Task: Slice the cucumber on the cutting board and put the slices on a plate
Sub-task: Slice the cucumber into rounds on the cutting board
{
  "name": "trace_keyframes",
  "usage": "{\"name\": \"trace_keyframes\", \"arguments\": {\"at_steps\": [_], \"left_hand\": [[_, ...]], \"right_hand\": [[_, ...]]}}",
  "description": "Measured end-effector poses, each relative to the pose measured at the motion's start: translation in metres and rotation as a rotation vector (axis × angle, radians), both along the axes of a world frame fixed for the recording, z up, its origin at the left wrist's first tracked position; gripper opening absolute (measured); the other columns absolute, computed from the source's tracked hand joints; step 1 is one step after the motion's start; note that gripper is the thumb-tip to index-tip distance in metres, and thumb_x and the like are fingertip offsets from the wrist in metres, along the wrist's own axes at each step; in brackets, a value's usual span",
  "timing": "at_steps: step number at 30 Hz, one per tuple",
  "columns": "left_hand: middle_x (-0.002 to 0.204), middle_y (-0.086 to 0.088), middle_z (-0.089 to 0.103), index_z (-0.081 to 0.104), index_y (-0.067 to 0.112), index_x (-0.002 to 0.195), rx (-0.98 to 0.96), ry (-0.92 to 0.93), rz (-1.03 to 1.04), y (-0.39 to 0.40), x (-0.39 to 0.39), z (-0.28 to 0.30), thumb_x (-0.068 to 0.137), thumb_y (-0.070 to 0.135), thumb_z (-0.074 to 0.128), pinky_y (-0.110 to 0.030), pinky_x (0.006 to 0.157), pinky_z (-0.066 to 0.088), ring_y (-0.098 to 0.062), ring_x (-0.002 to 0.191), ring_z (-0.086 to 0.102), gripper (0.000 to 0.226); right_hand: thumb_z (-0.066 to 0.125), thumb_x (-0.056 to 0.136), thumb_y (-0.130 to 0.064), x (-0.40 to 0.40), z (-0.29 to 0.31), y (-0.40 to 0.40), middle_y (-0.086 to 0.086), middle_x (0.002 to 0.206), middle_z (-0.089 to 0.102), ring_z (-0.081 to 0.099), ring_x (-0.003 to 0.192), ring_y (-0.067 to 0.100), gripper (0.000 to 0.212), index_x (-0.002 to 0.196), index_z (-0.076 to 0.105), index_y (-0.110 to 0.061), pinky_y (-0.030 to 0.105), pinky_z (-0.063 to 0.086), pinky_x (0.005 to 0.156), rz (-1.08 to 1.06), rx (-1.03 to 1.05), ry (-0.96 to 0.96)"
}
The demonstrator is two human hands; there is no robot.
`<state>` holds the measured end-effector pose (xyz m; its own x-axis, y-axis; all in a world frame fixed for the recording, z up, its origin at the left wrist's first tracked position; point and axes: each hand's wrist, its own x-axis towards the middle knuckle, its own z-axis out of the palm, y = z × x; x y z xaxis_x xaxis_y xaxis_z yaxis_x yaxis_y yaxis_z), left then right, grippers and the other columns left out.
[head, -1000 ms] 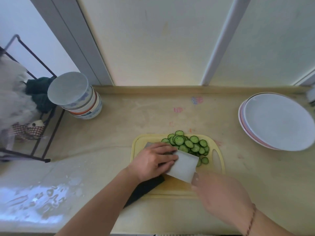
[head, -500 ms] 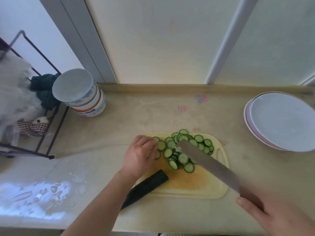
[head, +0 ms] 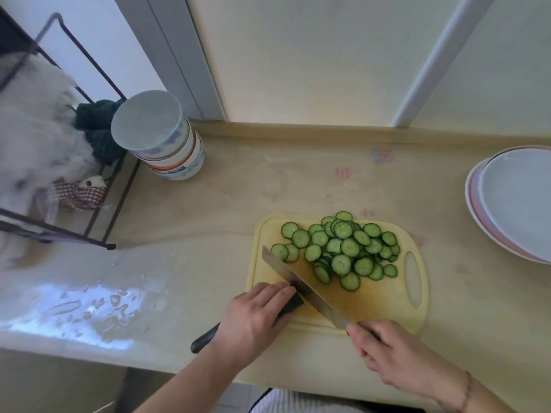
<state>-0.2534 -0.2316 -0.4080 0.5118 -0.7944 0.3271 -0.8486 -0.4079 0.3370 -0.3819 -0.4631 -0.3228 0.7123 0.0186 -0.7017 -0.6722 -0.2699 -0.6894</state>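
Half a second earlier the left hand had been up among the slices at the left part of the cutting board; now it had dropped to the board's lower left corner and lay over the uncut cucumber, fingers curled round it, the dark end of the cucumber sticking out past the wrist toward the lower left of the frame. The right hand had also shifted — from the lower right corner toward the bottom centre — and gripped the handle of the knife, its fingers wrapped about it. The blade, which before had pointed up into the pile, now ran diagonally from that hand to the upper left, crossing the board just beside the left hand's fingertips, with its tip near the two leftmost slices. The slices lay spread over the upper half of the board, a few more scattered to the left than before. The stacked plates sat at the right edge of the frame, well apart from the board — the stack of bowls stood at upper left on the counter.
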Motion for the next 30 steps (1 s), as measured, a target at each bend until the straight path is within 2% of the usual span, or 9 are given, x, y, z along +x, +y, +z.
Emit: {"name": "trace_keyframes", "arguments": {"at_steps": [8, 12, 16, 19, 25, 30], "left_hand": [[0.114, -0.001, 0.071, 0.073, 0.012, 0.113, -0.003, 0.023, 0.043, -0.008, 0.001, -0.001, 0.093, 0.030, 0.065, -0.031, 0.063, 0.060, -0.018, 0.093, 0.066, 0.029], [0.114, 0.000, 0.070, 0.072, 0.013, 0.115, 0.003, 0.032, 0.049, -0.020, 0.004, 0.002, 0.093, 0.032, 0.062, -0.029, 0.063, 0.059, -0.019, 0.093, 0.066, 0.031], [0.116, 0.002, 0.068, 0.070, 0.017, 0.114, -0.014, -0.003, 0.009, -0.020, 0.008, 0.004, 0.096, 0.027, 0.061, -0.029, 0.059, 0.054, -0.021, 0.094, 0.063, 0.023], [0.118, 0.002, 0.068, 0.072, 0.015, 0.114, -0.013, -0.013, -0.040, -0.017, 0.006, 0.002, 0.098, 0.024, 0.062, -0.032, 0.058, 0.055, -0.022, 0.091, 0.063, 0.021], [0.117, 0.001, 0.067, 0.071, 0.014, 0.114, -0.030, 0.008, 0.021, -0.016, 0.005, 0.001, 0.095, 0.025, 0.067, -0.033, 0.060, 0.056, -0.022, 0.089, 0.063, 0.022], [0.119, 0.001, 0.066, 0.064, 0.018, 0.117, -0.062, -0.019, -0.021, -0.014, -0.002, -0.001, 0.103, 0.023, 0.061, -0.036, 0.059, 0.052, -0.023, 0.080, 0.057, 0.015]], "right_hand": [[0.038, 0.086, -0.064, 0.010, -0.001, -0.013, 0.000, 0.055, 0.030, 0.022, 0.041, 0.014, 0.053, 0.077, 0.046, -0.013, 0.023, 0.021, 0.039, -0.110, 0.005, 0.088], [0.039, 0.086, -0.061, 0.009, 0.003, -0.005, 0.001, 0.057, 0.027, 0.019, 0.041, 0.012, 0.051, 0.077, 0.044, -0.011, 0.020, 0.020, 0.037, -0.132, 0.028, 0.067], [0.039, 0.091, -0.054, 0.011, 0.008, 0.006, 0.005, 0.060, 0.024, 0.018, 0.041, 0.011, 0.047, 0.077, 0.041, -0.010, 0.018, 0.020, 0.035, -0.107, 0.093, 0.031], [0.038, 0.095, -0.052, 0.013, 0.005, 0.010, 0.001, 0.058, 0.025, 0.019, 0.041, 0.010, 0.045, 0.077, 0.040, -0.011, 0.018, 0.021, 0.036, -0.090, 0.068, 0.045], [0.039, 0.094, -0.055, 0.013, -0.001, 0.011, -0.010, 0.051, 0.028, 0.023, 0.041, 0.007, 0.046, 0.074, 0.040, -0.014, 0.017, 0.024, 0.039, -0.059, -0.006, 0.030], [0.039, 0.088, -0.062, 0.007, 0.005, 0.014, -0.009, 0.052, 0.030, 0.025, 0.044, 0.007, 0.049, 0.072, 0.041, -0.015, 0.017, 0.025, 0.042, -0.057, -0.007, -0.009]]}}
